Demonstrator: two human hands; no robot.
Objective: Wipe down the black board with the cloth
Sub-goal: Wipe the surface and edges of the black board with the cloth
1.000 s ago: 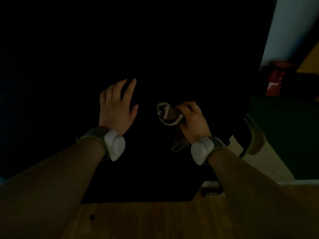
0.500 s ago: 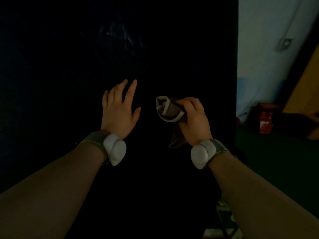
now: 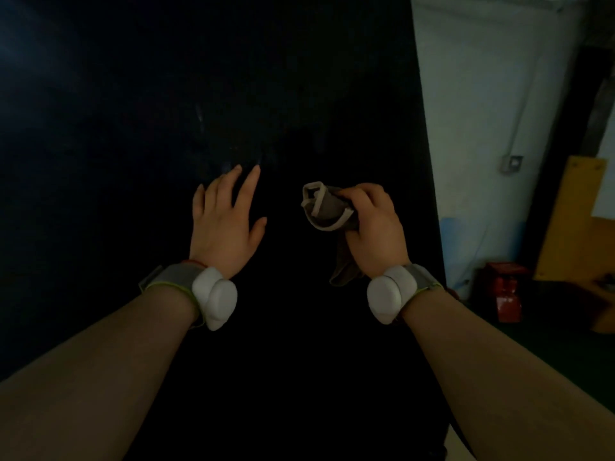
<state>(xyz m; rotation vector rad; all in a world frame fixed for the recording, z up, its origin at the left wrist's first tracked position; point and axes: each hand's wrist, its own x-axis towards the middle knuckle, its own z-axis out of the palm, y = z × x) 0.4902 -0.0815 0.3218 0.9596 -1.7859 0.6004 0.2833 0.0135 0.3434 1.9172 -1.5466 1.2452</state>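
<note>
The right hand [image 3: 376, 227] is curled round a bunched grey cloth [image 3: 327, 209]. Thumb and fingers pinch it so that a pale hemmed fold juts out to the left and a tail hangs below the palm. The left hand [image 3: 223, 221] is spread with straight fingers against the black board [image 3: 133, 111]; whether it presses or only hovers cannot be told. Both hands are in front of the board's middle, and the cloth's contact with the surface is unclear. Over the last second the hands have kept their pose while the view has lifted. The wooden floor below the board has dropped out of sight, and more of the pale wall [image 3: 482, 111] right of the board shows. This suggests the person is looking over the upper board, and wiping seems not yet begun.
</note>
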